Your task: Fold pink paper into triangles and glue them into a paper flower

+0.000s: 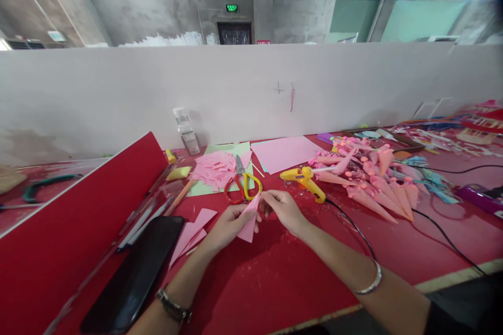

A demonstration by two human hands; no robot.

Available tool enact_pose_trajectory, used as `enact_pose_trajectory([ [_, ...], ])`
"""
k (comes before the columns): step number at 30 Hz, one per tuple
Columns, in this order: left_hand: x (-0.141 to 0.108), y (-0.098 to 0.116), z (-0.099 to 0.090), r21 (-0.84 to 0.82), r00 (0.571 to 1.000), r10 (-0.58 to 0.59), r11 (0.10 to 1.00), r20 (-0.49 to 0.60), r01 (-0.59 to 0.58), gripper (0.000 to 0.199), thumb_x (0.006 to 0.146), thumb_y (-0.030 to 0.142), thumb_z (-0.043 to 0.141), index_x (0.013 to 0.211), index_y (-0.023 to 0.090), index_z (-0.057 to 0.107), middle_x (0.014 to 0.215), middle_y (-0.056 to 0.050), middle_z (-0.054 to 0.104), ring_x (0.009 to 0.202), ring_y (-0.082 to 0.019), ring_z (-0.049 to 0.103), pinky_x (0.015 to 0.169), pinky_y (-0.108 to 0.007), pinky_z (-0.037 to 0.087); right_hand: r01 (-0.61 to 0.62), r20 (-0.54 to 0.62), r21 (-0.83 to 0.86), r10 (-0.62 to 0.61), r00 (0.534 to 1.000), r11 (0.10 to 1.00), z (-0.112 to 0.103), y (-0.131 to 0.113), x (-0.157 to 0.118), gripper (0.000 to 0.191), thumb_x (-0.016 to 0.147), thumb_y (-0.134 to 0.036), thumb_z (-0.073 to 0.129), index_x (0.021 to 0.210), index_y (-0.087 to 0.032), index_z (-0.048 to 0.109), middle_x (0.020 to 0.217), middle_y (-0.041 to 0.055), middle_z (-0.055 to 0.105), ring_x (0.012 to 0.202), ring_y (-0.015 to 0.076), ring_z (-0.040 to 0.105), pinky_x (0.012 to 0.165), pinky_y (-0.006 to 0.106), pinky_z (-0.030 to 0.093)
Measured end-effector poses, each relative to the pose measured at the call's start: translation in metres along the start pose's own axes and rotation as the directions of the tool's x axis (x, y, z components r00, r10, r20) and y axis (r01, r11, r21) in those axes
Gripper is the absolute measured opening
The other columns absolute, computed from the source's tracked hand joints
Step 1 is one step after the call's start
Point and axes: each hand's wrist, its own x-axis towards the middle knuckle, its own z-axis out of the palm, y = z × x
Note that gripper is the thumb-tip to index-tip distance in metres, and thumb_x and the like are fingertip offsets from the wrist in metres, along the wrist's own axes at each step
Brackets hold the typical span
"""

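Observation:
Between my hands is a pink paper piece (248, 227), narrow at the top and wider below. My left hand (234, 220) grips its side, thumb in front and fingers behind. The fingers of my right hand (281, 209) are pinched together at the paper's upper tip; how much of it they hold is partly hidden. Just beyond my hands lie scissors (246, 186) with one red and one yellow handle, blades on a heap of pink paper scraps (214, 168). More cut pink paper pieces (192, 234) lie left of my left hand. A yellow glue gun (306, 180) rests right of my right hand.
Many pink paper cones (377, 178) are piled at the right. Pink sheets (285, 153) lie at the back before a white partition (236, 84). A black phone (135, 277), pens (143, 225) and an upright red board (90, 220) are at left. A black cord (353, 227) crosses the right side.

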Motion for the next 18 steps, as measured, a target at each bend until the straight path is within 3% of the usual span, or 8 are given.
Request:
enact_pose_trajectory([
  [4,-0.0002,-0.0004,-0.0002,0.002,1.000,-0.006,1.000,-0.001,0.006,0.033,0.077,0.042,0.049,0.071,0.012,0.060,0.057,-0.002,0.060,0.052,-0.010,0.053,0.052,-0.020,0.039,0.014,-0.030,-0.005,-0.014,0.999,1.000,0.0004,-0.0002,0.0006,0.041,0.081,-0.044,0.040,0.053,-0.015,0.049,0.049,-0.0019,0.050,0.040,0.0068,0.045,0.044,0.021,0.035],
  [8,0.0000,0.0002,-0.0006,0.008,1.000,0.000,1.000,-0.009,0.001,0.032,0.077,0.041,0.048,0.071,0.012,0.060,0.057,-0.002,0.060,0.052,-0.010,0.053,0.052,-0.020,0.039,0.046,-0.057,-0.064,-0.050,0.997,0.997,-0.0008,0.0002,0.0013,0.031,0.079,-0.038,0.046,0.059,-0.015,0.053,0.055,-0.0021,0.051,0.045,0.0062,0.044,0.047,0.020,0.035],
  [13,0.0000,0.0003,-0.0009,0.010,1.000,0.012,1.000,-0.014,-0.012,0.032,0.077,0.041,0.049,0.071,0.012,0.059,0.057,-0.002,0.060,0.053,-0.010,0.053,0.053,-0.020,0.039,0.061,-0.006,-0.057,-0.061,0.998,0.997,0.0006,-0.0009,-0.0005,0.016,0.073,-0.031,0.055,0.069,-0.015,0.056,0.061,-0.0020,0.055,0.053,0.0076,0.047,0.053,0.021,0.038],
  [18,0.0002,-0.0013,-0.0016,0.034,1.000,0.012,0.999,-0.020,-0.011,0.032,0.077,0.042,0.048,0.071,0.012,0.059,0.057,-0.002,0.060,0.053,-0.010,0.053,0.053,-0.020,0.039,0.033,0.017,-0.065,-0.032,0.999,0.997,0.0005,-0.0014,-0.0012,0.017,0.069,-0.032,0.059,0.068,-0.015,0.057,0.058,-0.0024,0.055,0.050,0.0081,0.048,0.051,0.022,0.038],
])
